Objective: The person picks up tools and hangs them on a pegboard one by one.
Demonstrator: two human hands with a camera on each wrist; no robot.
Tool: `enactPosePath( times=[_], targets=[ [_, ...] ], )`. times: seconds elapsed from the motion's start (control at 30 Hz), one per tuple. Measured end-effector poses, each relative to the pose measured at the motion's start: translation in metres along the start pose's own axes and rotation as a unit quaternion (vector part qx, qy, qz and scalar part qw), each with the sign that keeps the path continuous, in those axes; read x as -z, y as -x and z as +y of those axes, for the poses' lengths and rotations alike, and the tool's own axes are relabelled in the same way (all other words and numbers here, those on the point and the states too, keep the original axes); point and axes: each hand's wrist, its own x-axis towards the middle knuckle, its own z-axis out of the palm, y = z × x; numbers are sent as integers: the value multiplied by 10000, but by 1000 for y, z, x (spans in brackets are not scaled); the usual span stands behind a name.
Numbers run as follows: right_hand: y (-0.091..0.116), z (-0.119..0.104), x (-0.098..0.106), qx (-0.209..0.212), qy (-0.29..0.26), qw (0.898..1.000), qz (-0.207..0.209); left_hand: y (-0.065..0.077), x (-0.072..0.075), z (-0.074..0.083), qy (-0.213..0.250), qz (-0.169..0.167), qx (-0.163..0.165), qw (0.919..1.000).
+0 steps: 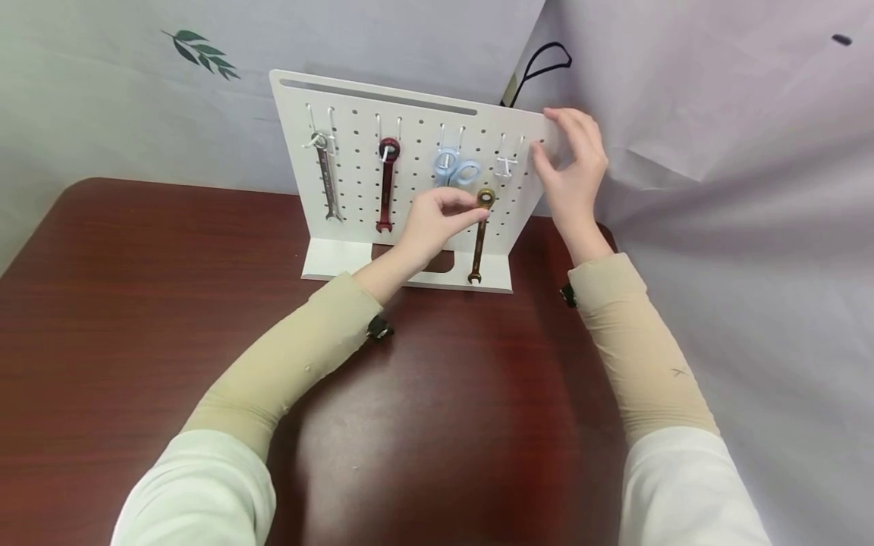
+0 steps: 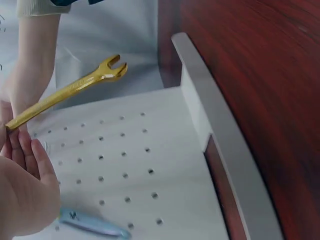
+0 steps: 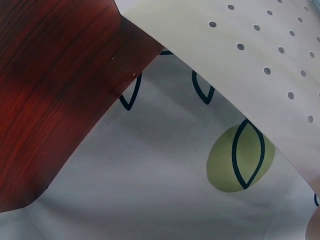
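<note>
A gold combination wrench (image 1: 480, 246) hangs upright from my left hand (image 1: 440, 220), which pinches it by the ring end between thumb and fingers. Its open jaw end points down, in front of the white pegboard (image 1: 423, 220). In the left wrist view the wrench (image 2: 75, 87) reaches out past the fingertips of the left hand (image 2: 27, 197). My right hand (image 1: 576, 163) grips the board's upper right edge, thumb on the front and fingers over the rim. Just above the wrench is a bare white hook (image 1: 505, 165). Only a sliver of the right hand shows in the right wrist view.
On other hooks hang a silver wrench (image 1: 328, 178), a dark red wrench (image 1: 386, 186) and light blue scissors (image 1: 447, 163), partly behind my left hand. The pegboard stands on a dark red wood table (image 1: 205, 303). Pale curtain-like cloth (image 1: 737, 189) lies behind and to the right.
</note>
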Motion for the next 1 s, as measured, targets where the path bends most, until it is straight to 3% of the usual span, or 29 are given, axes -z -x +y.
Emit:
enactPosePath(
  times=[0.23,0.5,1.0],
  targets=[
    [-1,4,-2,-7,65,10000,-4,-11,-17,9,139,137,-172,9997],
    [-1,3,0,5,119,9999,-2,-21,-25,13,280,276,-185,9991],
    [-1,8,-1,-1,146,9999,1,-33,-32,3,30,482,-109,9988]
  ],
)
